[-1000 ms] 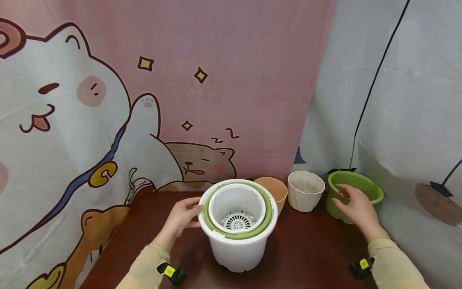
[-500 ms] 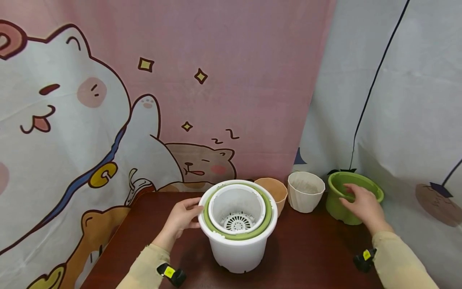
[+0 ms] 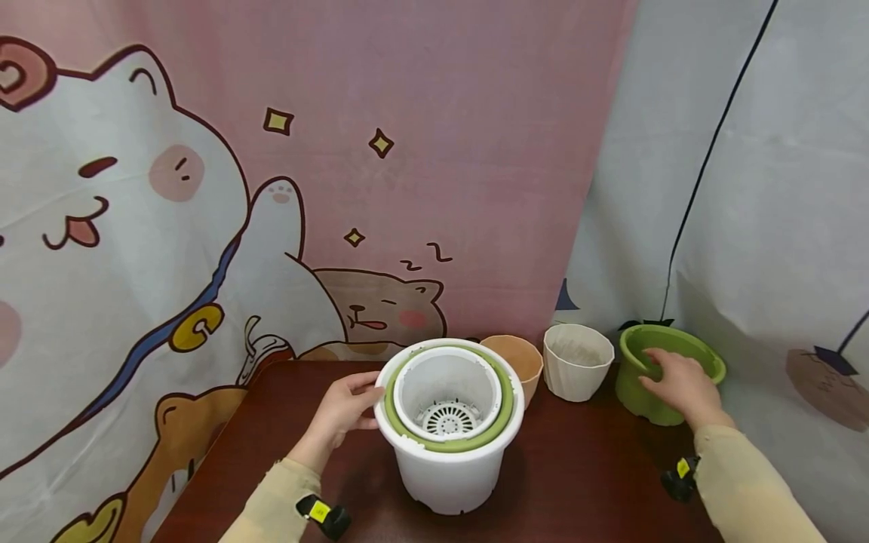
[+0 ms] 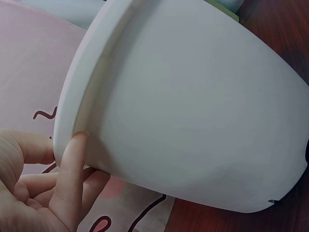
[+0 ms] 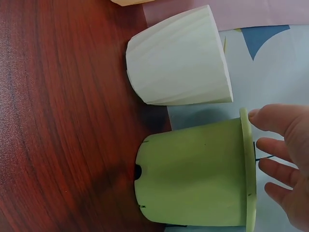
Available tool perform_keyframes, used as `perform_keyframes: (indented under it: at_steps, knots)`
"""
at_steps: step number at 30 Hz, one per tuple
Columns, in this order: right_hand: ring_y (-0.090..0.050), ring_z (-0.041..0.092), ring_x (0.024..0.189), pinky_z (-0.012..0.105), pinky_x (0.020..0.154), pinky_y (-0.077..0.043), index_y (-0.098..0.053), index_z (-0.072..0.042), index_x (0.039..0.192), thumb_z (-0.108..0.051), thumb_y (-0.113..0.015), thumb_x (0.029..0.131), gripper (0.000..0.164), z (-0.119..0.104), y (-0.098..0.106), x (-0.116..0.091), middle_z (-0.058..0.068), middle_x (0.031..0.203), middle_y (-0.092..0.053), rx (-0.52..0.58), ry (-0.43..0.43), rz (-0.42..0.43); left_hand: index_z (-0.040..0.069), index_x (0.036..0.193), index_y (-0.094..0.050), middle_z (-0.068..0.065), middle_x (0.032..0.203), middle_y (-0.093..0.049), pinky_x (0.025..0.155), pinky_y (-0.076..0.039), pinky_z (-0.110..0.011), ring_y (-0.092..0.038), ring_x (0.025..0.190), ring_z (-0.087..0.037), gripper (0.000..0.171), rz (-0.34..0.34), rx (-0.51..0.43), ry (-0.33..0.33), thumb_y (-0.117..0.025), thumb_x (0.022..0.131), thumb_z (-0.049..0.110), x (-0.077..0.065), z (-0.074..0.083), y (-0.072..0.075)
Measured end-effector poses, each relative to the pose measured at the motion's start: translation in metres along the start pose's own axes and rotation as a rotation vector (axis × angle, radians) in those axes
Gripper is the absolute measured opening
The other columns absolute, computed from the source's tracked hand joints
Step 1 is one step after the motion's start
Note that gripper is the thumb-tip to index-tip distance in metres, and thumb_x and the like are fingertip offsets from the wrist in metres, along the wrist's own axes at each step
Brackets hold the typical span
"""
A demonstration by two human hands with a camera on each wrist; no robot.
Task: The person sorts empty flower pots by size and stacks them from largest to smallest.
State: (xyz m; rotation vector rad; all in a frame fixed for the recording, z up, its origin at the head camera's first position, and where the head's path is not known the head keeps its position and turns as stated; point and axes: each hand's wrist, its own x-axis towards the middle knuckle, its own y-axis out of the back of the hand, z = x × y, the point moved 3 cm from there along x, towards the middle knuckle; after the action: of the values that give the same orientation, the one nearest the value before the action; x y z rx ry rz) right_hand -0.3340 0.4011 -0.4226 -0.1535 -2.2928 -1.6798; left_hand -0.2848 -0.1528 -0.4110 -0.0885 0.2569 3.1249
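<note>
Large white pot [image 3: 448, 479]: smooth, matt plastic. Green pot [image 5: 193, 176]: smooth plastic, dull sheen. Cream pot [image 5: 178, 63]: matt, faceted, apparently plastic. Surface [image 5: 53, 101]: wood-grained, faintly glossy. Backdrop [image 3: 475, 166]: matt, softly creased cloth.

Looks forward and down from the head across the red-brown wooden desk [image 3: 577, 467]. From left wrist, faces the round white plastic pot [image 4: 193, 106] very closely; from right wrist, the round green plastic pot [image 5: 193, 179] less closely. Shares both with the head view.
</note>
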Motion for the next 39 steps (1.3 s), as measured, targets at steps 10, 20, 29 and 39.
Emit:
perform_keyframes:
  at_steps: [10, 20, 29, 39]
  knots:
    - [-0.05, 0.06, 0.104, 0.068, 0.074, -0.048, -0.052, 0.003, 0.132, -0.023, -0.074, 0.084, 0.059, 0.008, -0.007, -0.002, 0.035, 0.122, -0.056, -0.017, -0.04, -0.069, -0.003, 0.132, -0.059, -0.016, 0.105, -0.067, 0.059, -0.061, -0.037, -0.068, 0.075, -0.02, 0.042, -0.004, -0.002, 0.002, -0.068, 0.094, 0.011, 0.002, -0.002, 0.0]
    - [-0.053, 0.058, 0.103, 0.067, 0.073, -0.047, -0.052, 0.001, 0.133, -0.019, -0.072, 0.085, 0.055, 0.005, -0.014, -0.007, 0.036, 0.123, -0.056, -0.055, -0.089, -0.058, -0.002, 0.132, -0.06, -0.016, 0.107, -0.068, 0.059, -0.061, -0.036, -0.067, 0.074, -0.02, 0.041, -0.003, 0.002, 0.005, -0.068, 0.094, 0.01, 0.0, 0.0, 0.001]
    - [-0.056, 0.057, 0.092, 0.062, 0.061, -0.048, -0.058, -0.002, 0.127, -0.011, -0.063, 0.085, 0.043, 0.006, -0.015, -0.011, 0.036, 0.114, -0.059, -0.078, -0.14, -0.01, -0.002, 0.131, -0.06, -0.016, 0.105, -0.068, 0.058, -0.061, -0.036, -0.067, 0.073, -0.02, 0.04, -0.003, 0.0, 0.005, -0.068, 0.094, 0.009, -0.001, 0.002, 0.0]
    - [-0.059, 0.052, 0.083, 0.058, 0.058, -0.047, -0.064, -0.004, 0.122, -0.008, -0.06, 0.087, 0.035, 0.008, -0.014, -0.017, 0.033, 0.106, -0.063, -0.102, -0.178, 0.001, -0.002, 0.131, -0.061, -0.016, 0.105, -0.068, 0.058, -0.061, -0.036, -0.067, 0.073, -0.019, 0.039, 0.0, 0.004, 0.007, -0.068, 0.094, 0.009, 0.0, 0.001, 0.0]
